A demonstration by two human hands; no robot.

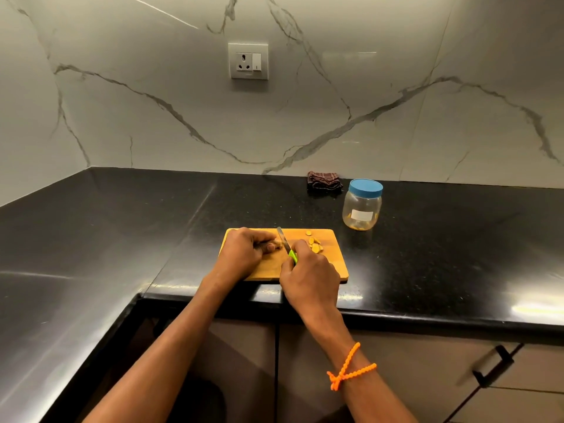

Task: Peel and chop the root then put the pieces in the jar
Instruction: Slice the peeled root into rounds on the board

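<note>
Green-handled knife (287, 246) in right hand (308, 277); left hand (244, 254) curled on root (277, 245)

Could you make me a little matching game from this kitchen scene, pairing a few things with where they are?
Things:
1. knife
2. jar
3. cloth
4. slices

Places:
A. by the wall, behind the jar
B. on the board, right of the blade
C. in the right hand
D. on the counter, beyond the board's right corner

Pairs: 1-C, 2-D, 3-A, 4-B
</note>
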